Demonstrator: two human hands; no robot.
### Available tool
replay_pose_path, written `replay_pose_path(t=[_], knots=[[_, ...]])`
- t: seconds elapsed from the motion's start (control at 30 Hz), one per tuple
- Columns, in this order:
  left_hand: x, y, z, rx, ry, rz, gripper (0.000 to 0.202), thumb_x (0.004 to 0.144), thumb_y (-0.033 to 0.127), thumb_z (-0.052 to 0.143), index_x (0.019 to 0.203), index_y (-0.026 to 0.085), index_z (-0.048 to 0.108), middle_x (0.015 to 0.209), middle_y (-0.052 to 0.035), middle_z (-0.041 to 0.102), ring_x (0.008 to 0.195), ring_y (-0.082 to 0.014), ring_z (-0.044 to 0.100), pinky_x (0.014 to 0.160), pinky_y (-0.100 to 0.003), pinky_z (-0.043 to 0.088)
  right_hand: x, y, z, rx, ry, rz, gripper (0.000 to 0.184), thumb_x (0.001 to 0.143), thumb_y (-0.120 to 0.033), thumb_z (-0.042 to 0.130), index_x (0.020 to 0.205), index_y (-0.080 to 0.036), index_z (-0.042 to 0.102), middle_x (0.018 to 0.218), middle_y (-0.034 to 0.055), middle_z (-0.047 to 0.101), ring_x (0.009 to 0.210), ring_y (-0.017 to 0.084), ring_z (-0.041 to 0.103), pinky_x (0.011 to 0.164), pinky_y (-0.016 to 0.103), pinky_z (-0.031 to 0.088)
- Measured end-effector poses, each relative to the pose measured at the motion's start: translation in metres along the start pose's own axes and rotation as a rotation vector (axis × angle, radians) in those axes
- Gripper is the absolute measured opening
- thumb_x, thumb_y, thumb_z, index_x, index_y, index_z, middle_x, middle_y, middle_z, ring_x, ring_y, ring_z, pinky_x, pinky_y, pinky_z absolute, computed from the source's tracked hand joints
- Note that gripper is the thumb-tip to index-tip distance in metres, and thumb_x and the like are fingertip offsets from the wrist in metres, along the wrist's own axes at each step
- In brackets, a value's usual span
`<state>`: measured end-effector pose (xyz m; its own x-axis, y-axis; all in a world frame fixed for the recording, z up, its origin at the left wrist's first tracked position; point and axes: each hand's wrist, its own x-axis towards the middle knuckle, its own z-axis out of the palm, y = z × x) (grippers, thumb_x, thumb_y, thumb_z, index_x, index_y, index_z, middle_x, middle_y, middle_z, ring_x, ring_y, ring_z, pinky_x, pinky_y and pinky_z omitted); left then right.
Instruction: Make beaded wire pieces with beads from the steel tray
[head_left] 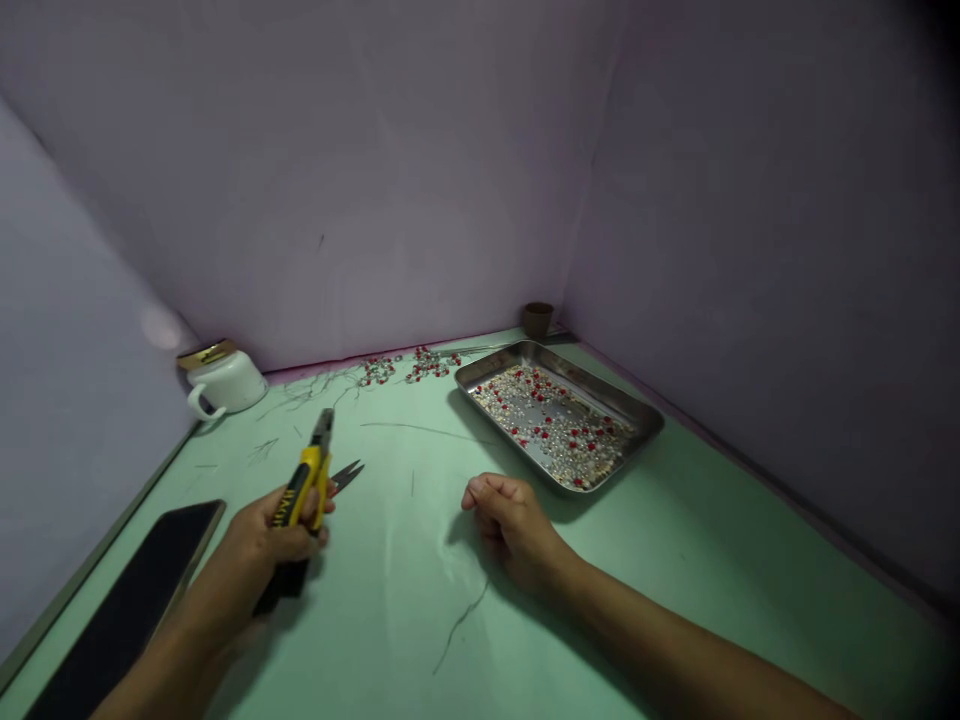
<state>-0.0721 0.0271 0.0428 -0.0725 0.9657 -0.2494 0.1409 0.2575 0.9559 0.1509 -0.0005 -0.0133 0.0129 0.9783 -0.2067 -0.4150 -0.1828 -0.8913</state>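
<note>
My left hand (289, 530) is closed around a pair of pliers (304, 485) with yellow and black handles, jaws pointing away from me. Just beyond its fingers show the blades of small scissors (347, 476); my hand hides their handles. My right hand (514, 520) is curled over the table, thumb and forefinger pressed together; what they hold, if anything, is hidden. From beneath that hand a thin wire (461, 625) trails toward me. In front of it stands a metal tray (645, 425) with red and clear beads (547, 420) scattered inside.
Beaded wire sprigs (427, 365) and loose wires (315, 385) lie along the back. At the back left, a white mug (229, 382) stands by the wall. A dark phone (142, 590) lies left of my left arm. A small brown pot (537, 319) occupies the far corner.
</note>
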Motion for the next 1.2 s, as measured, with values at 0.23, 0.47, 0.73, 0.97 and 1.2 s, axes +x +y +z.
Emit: replay_pose_path(t=[0.23, 0.47, 0.73, 0.97, 1.2], knots=[[-0.038, -0.005, 0.029, 0.217, -0.447, 0.023, 0.031, 0.049, 0.011, 0.051, 0.076, 0.019, 0.064, 0.062, 0.0004, 0.058, 0.057, -0.0162, 0.050, 0.050, -0.024, 0.037, -0.001, -0.001, -0.001, 0.082, -0.046, 0.018, 0.030, 0.063, -0.044, 0.065, 0.062, -0.015, 0.057, 0.039, -0.0114, 0.025, 0.037, 0.004, 0.014, 0.033, 0.018, 0.010], [-0.039, -0.014, 0.034, 0.422, -0.554, 0.118, 0.035, 0.049, 0.010, 0.046, 0.079, 0.019, 0.062, 0.066, 0.0015, 0.055, 0.062, -0.0159, 0.046, 0.058, -0.025, 0.036, -0.004, 0.001, 0.001, 0.126, -0.105, 0.076, 0.026, 0.065, -0.039, 0.063, 0.061, -0.015, 0.056, 0.038, -0.0115, 0.027, 0.036, 0.003, 0.015, 0.032, 0.017, 0.010], [-0.040, -0.006, 0.039, 0.521, -0.589, 0.167, 0.037, 0.054, 0.011, 0.045, 0.087, 0.018, 0.060, 0.073, 0.0005, 0.056, 0.069, -0.0176, 0.049, 0.064, -0.028, 0.036, 0.001, -0.009, -0.001, 0.512, -0.251, 0.385, 0.010, 0.062, -0.017, 0.055, 0.053, -0.015, 0.049, 0.036, -0.0122, 0.022, 0.035, 0.002, 0.009, 0.029, 0.013, 0.006], [-0.038, -0.015, 0.041, 0.582, -0.572, 0.155, 0.038, 0.050, 0.009, 0.041, 0.084, 0.019, 0.056, 0.071, 0.0012, 0.056, 0.067, -0.0168, 0.052, 0.063, -0.028, 0.038, 0.002, -0.007, -0.003, 0.695, -0.270, 0.539, 0.024, 0.077, -0.014, 0.041, 0.056, -0.013, 0.053, 0.036, -0.0102, 0.021, 0.033, 0.003, 0.011, 0.027, 0.011, 0.007], [-0.038, -0.017, 0.043, 0.621, -0.566, 0.160, 0.029, 0.052, 0.007, 0.036, 0.074, 0.019, 0.051, 0.069, 0.0019, 0.053, 0.061, -0.0135, 0.049, 0.057, -0.025, 0.038, 0.001, -0.009, -0.007, 0.739, -0.347, 0.611, 0.025, 0.080, -0.013, 0.043, 0.057, -0.013, 0.052, 0.037, -0.0103, 0.021, 0.033, 0.003, 0.012, 0.027, 0.010, 0.008]])
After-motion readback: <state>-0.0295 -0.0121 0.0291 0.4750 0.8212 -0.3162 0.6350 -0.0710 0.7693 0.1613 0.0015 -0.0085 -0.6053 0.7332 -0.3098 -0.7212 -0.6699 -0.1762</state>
